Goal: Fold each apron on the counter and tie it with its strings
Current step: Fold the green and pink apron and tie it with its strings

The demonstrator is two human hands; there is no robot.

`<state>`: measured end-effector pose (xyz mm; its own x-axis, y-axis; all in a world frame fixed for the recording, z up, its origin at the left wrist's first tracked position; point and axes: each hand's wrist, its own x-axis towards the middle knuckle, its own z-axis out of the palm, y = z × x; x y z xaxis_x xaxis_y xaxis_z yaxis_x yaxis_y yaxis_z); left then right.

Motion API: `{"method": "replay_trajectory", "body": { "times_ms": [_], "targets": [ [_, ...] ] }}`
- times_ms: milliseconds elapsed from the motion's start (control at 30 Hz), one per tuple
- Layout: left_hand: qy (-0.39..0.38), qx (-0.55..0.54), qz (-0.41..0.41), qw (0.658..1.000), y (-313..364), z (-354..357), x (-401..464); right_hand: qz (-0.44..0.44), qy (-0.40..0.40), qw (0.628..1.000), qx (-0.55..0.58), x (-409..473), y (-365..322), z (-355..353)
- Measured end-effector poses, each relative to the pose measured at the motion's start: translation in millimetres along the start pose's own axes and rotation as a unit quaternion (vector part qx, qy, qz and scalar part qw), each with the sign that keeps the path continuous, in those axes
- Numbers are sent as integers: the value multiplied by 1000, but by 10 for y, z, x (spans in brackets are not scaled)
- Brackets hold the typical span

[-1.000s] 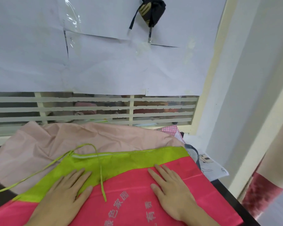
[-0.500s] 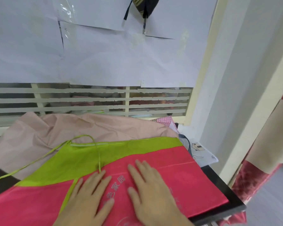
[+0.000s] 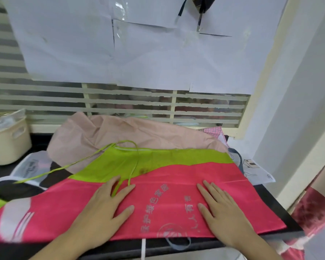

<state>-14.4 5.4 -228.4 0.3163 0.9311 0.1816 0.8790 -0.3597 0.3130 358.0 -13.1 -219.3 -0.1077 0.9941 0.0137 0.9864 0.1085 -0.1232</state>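
Observation:
A red and lime-green apron with grey printed characters lies spread flat on the black counter. Its thin green string loops from the green top edge and trails off to the left. My left hand presses flat on the red cloth, its fingers straight and lying over the end of the string. My right hand lies flat on the red cloth further right, fingers straight. Behind it sits a crumpled pale pink apron.
A cream basket stands at the back left of the counter. White printed cloth and a red checked piece lie at the back right. A barred window covered with white paper rises behind; a wall stands right.
My hands, close together at the apron's middle half a second ago, have spread apart over the red cloth. The view has shifted left, bringing the basket into sight.

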Motion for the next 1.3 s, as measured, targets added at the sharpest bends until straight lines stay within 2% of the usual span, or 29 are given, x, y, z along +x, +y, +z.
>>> {"method": "replay_trajectory", "body": {
  "times_ms": [167,333,500,567,633,700,733,767,800,833,867,900,933,967,1000,1033,1067,1133,1200,1233,1300],
  "targets": [
    [91,-4,-4,996,114,-65,208,0,5,1000,-7,14,0,51],
    [26,-104,-114,988,273,-505,670,2,8,1000,-8,33,26,76],
    [65,-289,-156,942,308,-736,773,0,5,1000,-4,27,13,44],
    [69,-308,-143,938,353,-742,717,-1,5,1000,-8,22,15,48],
    [42,-321,-141,936,378,-723,661,-1,7,1000,-11,24,20,58],
    [6,-311,-154,938,377,-761,648,-1,9,1000,-8,23,22,55],
    [12,-297,-161,941,352,-817,701,-1,9,1000,-3,27,15,52],
    [45,-295,-170,939,344,-900,782,0,9,1000,-4,19,8,54],
    [112,-315,-183,925,349,-1029,912,0,11,1000,-8,23,13,38],
    [199,-361,-191,891,364,-1188,997,0,9,1000,-14,7,0,45],
    [279,-415,-171,849,413,-1379,1102,1,9,1000,-15,12,2,40],
    [322,-460,-130,817,449,-1536,1173,1,8,1000,-15,6,2,36],
    [320,-475,-85,815,495,-1652,1204,2,8,1000,-13,6,-2,36],
    [287,-443,-51,848,521,-1675,1205,3,6,1000,-11,8,-1,33],
    [243,-371,-29,896,552,-1622,1148,3,5,1000,-8,6,-7,32],
    [202,-270,-8,941,563,-1474,1043,2,6,1000,-4,5,-14,31],
    [165,-174,19,971,566,-1258,917,2,7,1000,0,6,-14,33],
    [85,-64,76,991,545,-717,604,0,8,1000,-1,0,-20,26],
    [-27,1,76,997,515,-209,265,-1,5,1000,2,0,-6,25],
    [-57,41,77,995,465,-6,125,-3,0,1000,7,-7,22,31],
    [-56,71,70,993,300,138,-37,-16,-11,1000,10,-11,99,45]
  ]
}}
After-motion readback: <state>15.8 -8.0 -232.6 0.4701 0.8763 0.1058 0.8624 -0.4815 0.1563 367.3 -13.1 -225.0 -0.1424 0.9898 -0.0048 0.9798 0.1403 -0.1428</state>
